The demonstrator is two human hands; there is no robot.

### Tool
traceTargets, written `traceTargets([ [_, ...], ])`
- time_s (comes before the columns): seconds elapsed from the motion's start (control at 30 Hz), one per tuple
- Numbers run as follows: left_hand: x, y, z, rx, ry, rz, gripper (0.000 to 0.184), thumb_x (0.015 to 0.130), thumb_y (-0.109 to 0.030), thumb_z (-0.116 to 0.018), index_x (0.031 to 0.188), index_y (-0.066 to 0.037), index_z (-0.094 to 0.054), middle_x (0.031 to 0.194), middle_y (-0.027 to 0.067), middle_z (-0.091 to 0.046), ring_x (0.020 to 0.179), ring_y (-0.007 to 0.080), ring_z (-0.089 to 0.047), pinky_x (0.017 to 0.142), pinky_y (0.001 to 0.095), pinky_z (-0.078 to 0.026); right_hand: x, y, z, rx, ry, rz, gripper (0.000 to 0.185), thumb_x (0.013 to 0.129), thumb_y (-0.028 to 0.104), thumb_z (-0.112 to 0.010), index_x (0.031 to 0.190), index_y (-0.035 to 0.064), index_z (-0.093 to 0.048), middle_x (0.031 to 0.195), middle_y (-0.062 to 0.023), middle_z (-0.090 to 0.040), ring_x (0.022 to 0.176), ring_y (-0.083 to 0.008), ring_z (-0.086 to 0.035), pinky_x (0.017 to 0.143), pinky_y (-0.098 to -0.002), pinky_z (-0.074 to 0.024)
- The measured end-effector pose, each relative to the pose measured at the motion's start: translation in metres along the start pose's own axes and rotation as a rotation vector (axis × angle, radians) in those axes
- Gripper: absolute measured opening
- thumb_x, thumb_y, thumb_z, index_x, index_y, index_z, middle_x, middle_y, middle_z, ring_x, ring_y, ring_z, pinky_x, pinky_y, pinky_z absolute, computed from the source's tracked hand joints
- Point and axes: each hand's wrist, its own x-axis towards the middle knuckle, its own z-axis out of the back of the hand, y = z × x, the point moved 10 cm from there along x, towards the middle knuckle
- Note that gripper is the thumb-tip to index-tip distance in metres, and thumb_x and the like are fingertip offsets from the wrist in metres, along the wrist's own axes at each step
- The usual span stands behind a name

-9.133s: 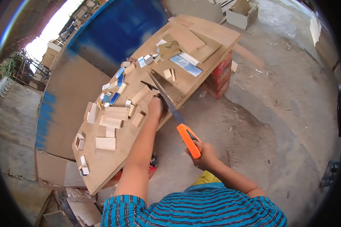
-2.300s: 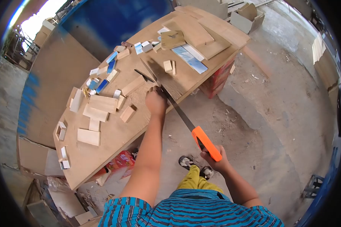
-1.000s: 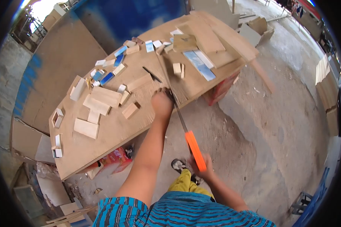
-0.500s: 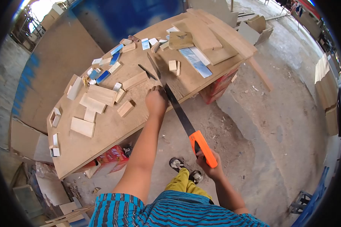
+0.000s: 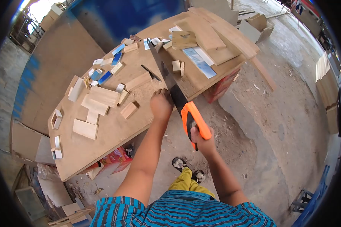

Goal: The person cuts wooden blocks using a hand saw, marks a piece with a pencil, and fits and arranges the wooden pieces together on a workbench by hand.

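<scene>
My right hand (image 5: 202,140) is wrapped round the orange handle of a handsaw (image 5: 163,70). The dark blade slants up and away across the table's front edge, its tip near the small offcuts at the back. Close beside the blade, on the left, my left hand (image 5: 161,105) presses down at the edge with its fingers curled. Whatever lies under those fingers is hidden. A thin dark strip (image 5: 150,72) rests just beyond it, next to a wooden block (image 5: 138,81) and some sawdust.
Several wood pieces (image 5: 104,96) lie on the left of the wooden table (image 5: 77,155). Boards (image 5: 204,34) are stacked at the back right, with a blue-and-white strip (image 5: 199,63) beside them. Red boxes (image 5: 115,159) stand below the tabletop. A blue stool (image 5: 310,196) is at lower right.
The saw has slid forward, up and to the left, so more of its blade is over the table. My right hand moved with it. My left hand stays at the edge.
</scene>
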Motion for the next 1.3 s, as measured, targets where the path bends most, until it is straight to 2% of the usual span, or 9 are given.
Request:
traceTargets([
  [0.17, -0.001, -0.004, -0.006, 0.041, 0.044, 0.007, 0.012, 0.08, -0.01, -0.056, 0.075, -0.003, -0.064, 0.078, 0.0165, -0.063, 0.076, 0.0349, -0.061, 0.069, 0.0438, -0.049, -0.017, -0.01, -0.005, 0.005, -0.012, -0.117, 0.023, 0.089, 0.014, -0.064, 0.071, 0.0026, -0.055, 0.056, 0.0024, -0.047, 0.05, -0.0081, -0.041, 0.048, -0.0261, -0.0349],
  [0.27, 0.001, -0.008, 0.002, 0.061, 0.052, -0.003, 0.011, 0.078, -0.01, -0.057, 0.074, -0.003, -0.064, 0.077, 0.0166, -0.063, 0.075, 0.0352, -0.061, 0.068, 0.0445, -0.049, -0.043, 0.029, -0.02, -0.218, 0.022, 0.135, 0.016, 0.084, 0.011, -0.067, 0.075, 0.0017, -0.057, 0.056, -0.0052, -0.049, 0.05, -0.0129, -0.046, 0.05, -0.0309, -0.0406],
  [0.37, -0.002, -0.006, -0.006, 0.092, 0.126, -0.008, 0.014, 0.081, -0.016, -0.057, 0.077, -0.004, -0.066, 0.079, 0.0151, -0.064, 0.077, 0.0335, -0.062, 0.07, 0.0433, -0.048, -0.033, 0.033, -0.036, -0.315, 0.021, 0.117, 0.016, 0.083, 0.012, -0.069, 0.076, 0.0018, -0.059, 0.058, -0.0093, -0.051, 0.051, -0.0165, -0.048, 0.051, -0.0316, -0.0417],
  [0.47, -0.003, -0.007, 0.003, 0.001, 0.069, -0.015, 0.014, 0.081, -0.016, -0.057, 0.079, -0.004, -0.066, 0.079, 0.0148, -0.065, 0.078, 0.0327, -0.062, 0.071, 0.0423, -0.048, 0.005, 0.046, -0.061, -0.278, 0.01, 0.19, 0.016, 0.084, 0.01, -0.066, 0.077, 0.0014, -0.055, 0.057, -0.0042, -0.046, 0.053, -0.0118, -0.044, 0.05, -0.0299, -0.0378],
  [0.6, -0.002, -0.007, -0.001, 0.008, 0.087, 0.037, 0.009, 0.075, -0.006, -0.053, 0.078, -0.001, -0.06, 0.08, 0.0194, -0.063, 0.08, 0.0379, -0.06, 0.073, 0.0444, -0.048, -0.007, 0.024, -0.04, -0.196, 0.0, 0.114, 0.019, 0.083, 0.009, -0.068, 0.071, 0.002, -0.054, 0.056, -0.0089, -0.046, 0.05, -0.0155, -0.041, 0.049, -0.0305, -0.037],
  [0.73, 0.001, -0.008, -0.001, 0.036, 0.093, 0.053, 0.012, 0.079, -0.006, -0.051, 0.078, -0.001, -0.061, 0.081, 0.0201, -0.063, 0.082, 0.0381, -0.06, 0.074, 0.0452, -0.048, -0.099, 0.017, -0.018, -0.502, 0.176, 0.339, 0.016, 0.078, 0.011, -0.074, 0.077, 0.0035, -0.06, 0.063, -0.0121, -0.057, 0.053, -0.0291, -0.058, 0.048, -0.0341, -0.0438],
  [1.03, 0.0, -0.002, 0.003, 0.014, -0.022, 0.038, 0.016, 0.08, -0.01, -0.051, 0.075, -0.002, -0.064, 0.078, 0.0179, -0.063, 0.076, 0.0376, -0.06, 0.072, 0.0452, -0.049, -0.029, 0.012, -0.033, -0.202, 0.043, 0.163, 0.022, 0.081, 0.015, -0.073, 0.074, 0.0012, -0.057, 0.06, -0.0135, -0.053, 0.049, -0.0241, -0.047, 0.05, -0.0353, -0.0411],
  [1.13, 0.001, -0.005, 0.0, 0.065, -0.013, 0.03, 0.015, 0.081, -0.01, -0.052, 0.075, -0.002, -0.064, 0.077, 0.018, -0.063, 0.076, 0.0378, -0.06, 0.072, 0.0452, -0.049, -0.064, 0.001, -0.016, -0.284, 0.126, 0.04, 0.019, 0.082, 0.013, -0.072, 0.074, 0.001, -0.058, 0.061, -0.014, -0.054, 0.05, -0.0255, -0.051, 0.051, -0.0351, -0.0425],
  [1.3, 0.003, 0.0, -0.004, 0.078, 0.016, 0.016, 0.015, 0.08, -0.011, -0.054, 0.073, -0.002, -0.064, 0.078, 0.0177, -0.064, 0.074, 0.0368, -0.061, 0.07, 0.044, -0.049, -0.089, 0.023, -0.013, -0.336, 0.116, 0.118, 0.021, 0.079, 0.011, -0.073, 0.07, 0.0021, -0.057, 0.061, -0.0142, -0.057, 0.051, -0.0274, -0.056, 0.05, -0.0356, -0.0423],
])
